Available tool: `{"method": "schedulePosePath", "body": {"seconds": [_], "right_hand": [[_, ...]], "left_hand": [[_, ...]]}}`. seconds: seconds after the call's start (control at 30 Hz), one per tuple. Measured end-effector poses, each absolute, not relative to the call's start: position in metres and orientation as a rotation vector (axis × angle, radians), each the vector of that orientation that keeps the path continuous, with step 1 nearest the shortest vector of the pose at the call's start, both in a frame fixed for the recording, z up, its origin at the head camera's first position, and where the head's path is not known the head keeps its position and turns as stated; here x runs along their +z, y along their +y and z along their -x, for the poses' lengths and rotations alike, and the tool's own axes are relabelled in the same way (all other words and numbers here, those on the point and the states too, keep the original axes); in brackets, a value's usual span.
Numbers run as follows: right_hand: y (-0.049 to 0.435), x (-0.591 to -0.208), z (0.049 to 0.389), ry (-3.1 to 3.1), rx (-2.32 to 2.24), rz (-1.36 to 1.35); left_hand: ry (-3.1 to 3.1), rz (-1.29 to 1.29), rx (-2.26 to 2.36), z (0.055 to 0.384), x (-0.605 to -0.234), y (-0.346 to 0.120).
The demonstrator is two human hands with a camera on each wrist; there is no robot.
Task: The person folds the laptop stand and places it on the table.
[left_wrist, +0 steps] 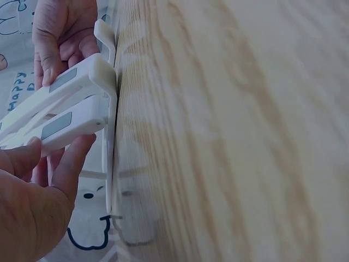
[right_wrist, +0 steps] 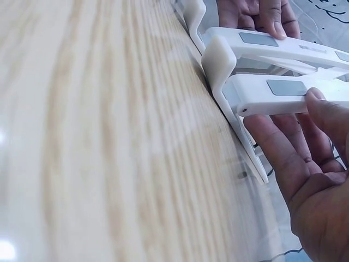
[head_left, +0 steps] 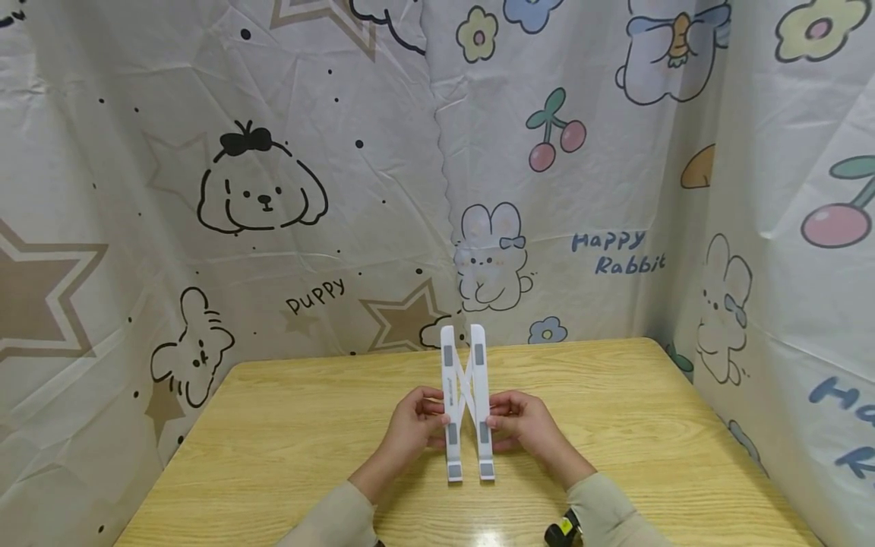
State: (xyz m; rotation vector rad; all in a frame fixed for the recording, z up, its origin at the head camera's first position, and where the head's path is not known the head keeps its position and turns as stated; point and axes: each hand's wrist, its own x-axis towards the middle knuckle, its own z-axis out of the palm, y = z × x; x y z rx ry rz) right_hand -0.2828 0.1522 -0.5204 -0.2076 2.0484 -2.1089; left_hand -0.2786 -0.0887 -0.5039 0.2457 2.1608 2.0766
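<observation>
A white folding laptop stand (head_left: 481, 391) stands on the table, its two long bars close together with thin struts crossing between them. Grey pads (left_wrist: 56, 124) sit on top of the bars, and each near end turns up in a small lip (right_wrist: 219, 60). My left hand (head_left: 413, 422) grips the left bar, thumb on top and fingers underneath. On the other side my right hand (head_left: 529, 425) holds the right bar the same way, its thumb beside a grey pad in the right wrist view. The stand's lower legs reach down to the wood.
The wooden table (head_left: 287, 425) spreads out around the stand. Behind it and along both sides hangs a printed curtain (head_left: 383, 190) with cartoon animals, stars and flowers. A black and yellow object (head_left: 563, 529) sits by the right sleeve cuff.
</observation>
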Motion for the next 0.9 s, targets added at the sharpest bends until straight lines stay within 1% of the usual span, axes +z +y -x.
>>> {"method": "schedulePosePath", "body": {"seconds": [0.9], "right_hand": [[0.14, -0.517, 0.281, 2.07, -2.136, 0.199]], "left_hand": [[2.175, -0.28, 2.081, 0.282, -0.506, -0.071]]}}
